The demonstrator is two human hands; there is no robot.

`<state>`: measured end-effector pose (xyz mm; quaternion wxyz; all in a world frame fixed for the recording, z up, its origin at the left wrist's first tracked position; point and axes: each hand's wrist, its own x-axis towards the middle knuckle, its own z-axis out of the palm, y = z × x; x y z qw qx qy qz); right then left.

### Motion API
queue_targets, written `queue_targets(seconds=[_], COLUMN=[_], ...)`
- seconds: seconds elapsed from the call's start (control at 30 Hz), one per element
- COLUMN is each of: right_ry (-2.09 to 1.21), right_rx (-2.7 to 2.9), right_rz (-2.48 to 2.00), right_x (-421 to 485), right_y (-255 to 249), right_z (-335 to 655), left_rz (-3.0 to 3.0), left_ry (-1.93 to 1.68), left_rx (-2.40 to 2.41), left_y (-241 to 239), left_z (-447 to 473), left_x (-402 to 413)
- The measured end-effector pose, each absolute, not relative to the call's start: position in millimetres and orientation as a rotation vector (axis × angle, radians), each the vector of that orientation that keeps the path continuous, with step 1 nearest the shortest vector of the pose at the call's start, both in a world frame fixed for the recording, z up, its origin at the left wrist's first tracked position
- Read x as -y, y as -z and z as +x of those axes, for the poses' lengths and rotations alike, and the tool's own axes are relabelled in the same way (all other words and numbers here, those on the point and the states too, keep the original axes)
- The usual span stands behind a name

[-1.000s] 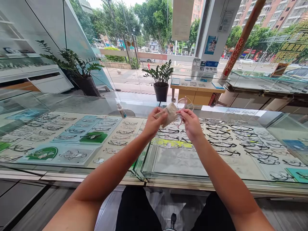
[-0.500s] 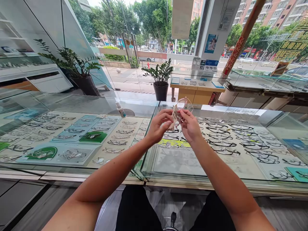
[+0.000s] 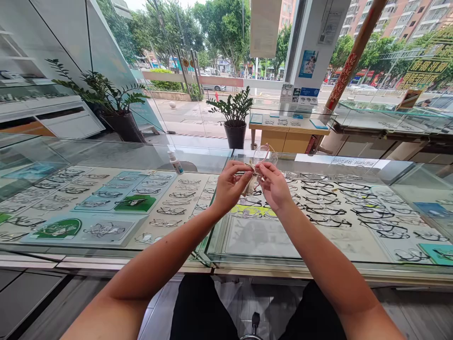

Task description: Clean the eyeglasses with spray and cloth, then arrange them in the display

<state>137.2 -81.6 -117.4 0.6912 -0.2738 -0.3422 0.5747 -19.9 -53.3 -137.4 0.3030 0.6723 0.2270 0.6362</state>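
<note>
Above the glass counter [image 3: 255, 236], both my hands hold up a pair of pink-framed glasses [image 3: 264, 153]. My left hand [image 3: 228, 186] pinches a small beige cleaning cloth [image 3: 248, 185], bunched against the frame near its bridge. My right hand [image 3: 272, 186] grips the glasses from the right, fingertips close to the left hand's. The cloth hangs down between the two hands and hides part of the frame.
The counter displays several rows of spectacles under glass. A small spray bottle [image 3: 175, 162] stands on the counter to the left of my hands. Two potted plants [image 3: 235, 115] stand behind it, and a wooden display table [image 3: 290, 127] beyond.
The cloth, spread over the lens a second ago, is now bunched narrow between my fingers. Both hands drew closer together and shifted slightly left.
</note>
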Motion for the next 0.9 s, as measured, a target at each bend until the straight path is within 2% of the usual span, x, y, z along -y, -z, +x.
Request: queue_targets(seconds=[0.6, 0.9], right_ry=[-1.3, -1.312], right_rx=[0.863, 0.888], right_rz=[-0.588, -0.574], right_x=[83, 84], right_y=[117, 116], right_z=[137, 136], left_rz=[1.536, 1.561], left_ry=[-1.327, -1.348], left_rx=[-0.514, -0.538], left_y=[123, 124], left_z=[-23, -20], left_x=[49, 54])
